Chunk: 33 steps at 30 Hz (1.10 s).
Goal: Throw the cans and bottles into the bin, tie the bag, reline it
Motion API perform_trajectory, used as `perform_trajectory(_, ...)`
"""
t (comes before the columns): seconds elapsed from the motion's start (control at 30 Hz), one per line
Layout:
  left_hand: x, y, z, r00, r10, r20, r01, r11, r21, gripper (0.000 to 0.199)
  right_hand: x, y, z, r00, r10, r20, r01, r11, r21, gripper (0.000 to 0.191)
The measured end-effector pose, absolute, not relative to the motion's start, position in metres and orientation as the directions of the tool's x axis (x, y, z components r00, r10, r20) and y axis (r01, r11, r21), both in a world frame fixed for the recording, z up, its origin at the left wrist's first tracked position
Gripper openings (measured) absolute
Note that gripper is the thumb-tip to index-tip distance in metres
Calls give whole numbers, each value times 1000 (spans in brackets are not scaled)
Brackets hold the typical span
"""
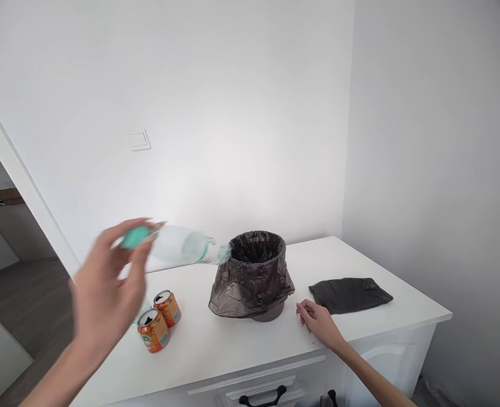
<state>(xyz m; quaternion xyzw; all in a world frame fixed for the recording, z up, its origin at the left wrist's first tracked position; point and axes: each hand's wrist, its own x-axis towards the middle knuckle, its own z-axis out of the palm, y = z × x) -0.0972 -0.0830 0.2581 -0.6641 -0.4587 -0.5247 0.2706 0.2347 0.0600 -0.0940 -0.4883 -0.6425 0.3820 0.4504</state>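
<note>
Here, a bottle (175, 244) is pinched centre-left by the left hand (109, 282), the empty right hand (318, 323) being held half-curled lower right.

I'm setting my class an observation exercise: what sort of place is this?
Probably a room in a home: a white panelled cabinet with curved black handles stands by plain white walls, one bearing a flat white switch, and a white-framed doorway shows dark grey flooring.

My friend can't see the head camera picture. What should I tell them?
A left hand holds a clear bottle sideways by its green cap, the other end near a bin with a dark liner. The right hand is near a flat dark bag on a white cabinet, where two orange cans stand.
</note>
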Motion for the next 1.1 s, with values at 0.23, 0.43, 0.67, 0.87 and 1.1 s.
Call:
perform_trajectory(0.23,-30,38,248,398,573,717,744,-658,113,31,244,61,-78,-171,973,156,147,182,-972,58)
perform_trajectory(0.43,-43,83,219,544,679,493,727,-675,127,39,264,63,-13,-125,969,211,123,226,-966,59)
perform_trajectory(0.67,-36,112,204,596,773,219,746,-633,206,39,240,66,84,104,935,339,206,314,-927,55)
perform_trajectory(0.87,-45,104,196,544,824,162,777,-567,274,52,207,84,96,21,975,220,113,216,-970,89)
perform_trajectory(1.1,-61,100,187,461,868,186,775,-495,392,61,200,114,91,7,976,218,152,214,-965,78)
